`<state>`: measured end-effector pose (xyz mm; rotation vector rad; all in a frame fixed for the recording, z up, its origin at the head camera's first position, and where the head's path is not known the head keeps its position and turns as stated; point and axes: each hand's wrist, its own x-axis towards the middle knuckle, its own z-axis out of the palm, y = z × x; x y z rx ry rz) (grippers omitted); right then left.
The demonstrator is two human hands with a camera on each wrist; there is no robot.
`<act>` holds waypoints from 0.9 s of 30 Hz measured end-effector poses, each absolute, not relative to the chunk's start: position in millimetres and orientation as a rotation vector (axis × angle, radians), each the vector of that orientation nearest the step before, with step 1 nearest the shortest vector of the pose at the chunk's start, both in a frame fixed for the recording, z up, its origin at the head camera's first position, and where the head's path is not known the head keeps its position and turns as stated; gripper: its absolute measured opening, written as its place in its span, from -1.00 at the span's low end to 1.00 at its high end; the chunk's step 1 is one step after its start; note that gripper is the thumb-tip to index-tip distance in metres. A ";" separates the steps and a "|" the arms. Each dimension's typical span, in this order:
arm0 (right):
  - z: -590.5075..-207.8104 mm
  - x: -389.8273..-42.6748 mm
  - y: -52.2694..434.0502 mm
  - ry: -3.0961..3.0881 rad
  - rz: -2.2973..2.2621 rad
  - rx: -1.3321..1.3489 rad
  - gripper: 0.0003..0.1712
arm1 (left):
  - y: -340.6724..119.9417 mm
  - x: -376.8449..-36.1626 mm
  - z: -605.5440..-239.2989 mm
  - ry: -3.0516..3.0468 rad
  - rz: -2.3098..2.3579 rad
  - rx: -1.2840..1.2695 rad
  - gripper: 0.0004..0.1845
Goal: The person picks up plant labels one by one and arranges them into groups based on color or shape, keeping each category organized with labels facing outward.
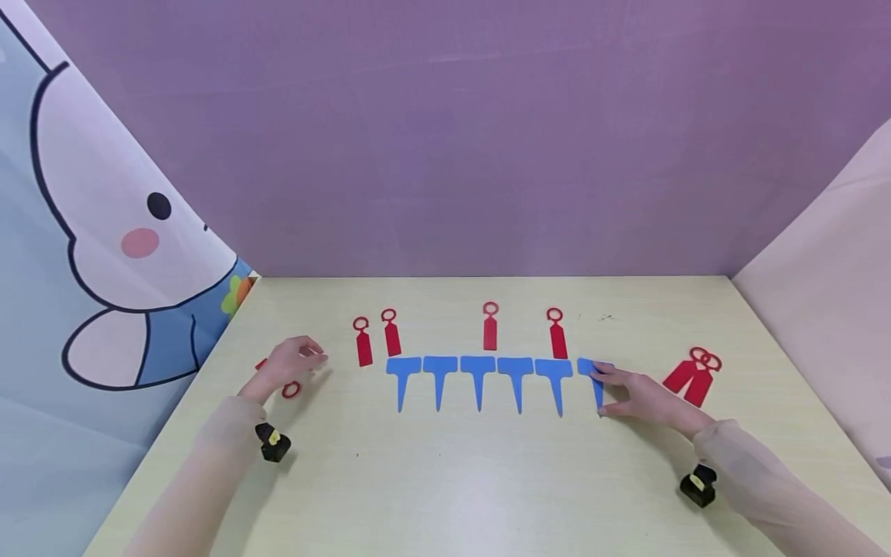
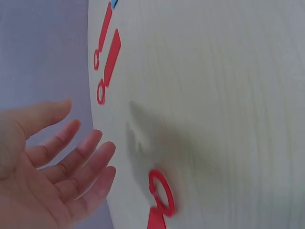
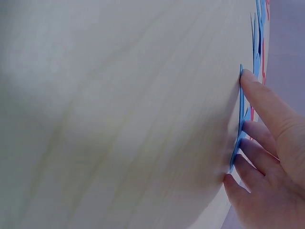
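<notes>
Table (image 1: 445, 480) was pale wood-grain laminate, flat and matte, backed by a purple cloth wall. Across its middle lay a row of five flat blue T-shaped tags (image 1: 479, 377), wide heads touching edge to edge, pointed stems toward the person; a sixth blue tag (image 1: 597, 381) sat at the row's right end. Right hand (image 1: 643, 396) lay spread on that sixth tag, fingers straight and pressing it flat to the table, gripping nothing; the right wrist view showed the thumb tip and fingertips (image 3: 248, 78) on the tag's thin edge (image 3: 242, 109), which the head view hid. Left hand (image 1: 288, 362) hovered open, fingers relaxed and slightly parted, over a red ring-topped tag (image 1: 290, 389) at the table's left; the left wrist view showed the palm (image 2: 52, 171) off the surface, the ring (image 2: 161, 192) just beside the fingers, untouched. Behind the blue row stood four more red strip tags (image 1: 490, 328), thin plastic with loop ends. A crossed pair of red tags (image 1: 692, 375) lay well right.
</notes>
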<state>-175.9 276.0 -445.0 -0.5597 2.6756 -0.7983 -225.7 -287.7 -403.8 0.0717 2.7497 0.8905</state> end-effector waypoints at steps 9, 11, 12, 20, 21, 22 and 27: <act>-445.8 -175.5 276.4 2.674 -0.807 -0.557 -0.19 | -308.5 -222.1 -406.1 2.791 0.844 0.086 -0.74; -445.7 -175.3 276.5 2.673 -0.810 -0.556 -0.19 | -313.3 -221.7 -407.1 2.794 0.846 0.100 -0.74; -445.6 -175.2 276.5 2.673 -0.810 -0.556 -0.19 | -315.8 -221.6 -407.8 2.797 0.844 0.111 -0.74; -443.9 -175.0 275.8 2.668 -0.812 -0.554 -0.19 | -334.3 -221.4 -413.9 2.809 0.799 0.177 -0.70; -443.8 -175.0 275.7 2.668 -0.808 -0.554 -0.19 | -336.5 -221.3 -414.6 2.809 0.792 0.185 -0.70; -443.6 -174.9 275.6 2.666 -0.809 -0.551 -0.19 | -338.6 -221.2 -415.2 2.812 0.780 0.195 -0.70; -442.7 -174.3 275.0 2.665 -0.804 -0.540 -0.20 | -345.9 -219.6 -416.5 2.788 0.750 0.194 -0.70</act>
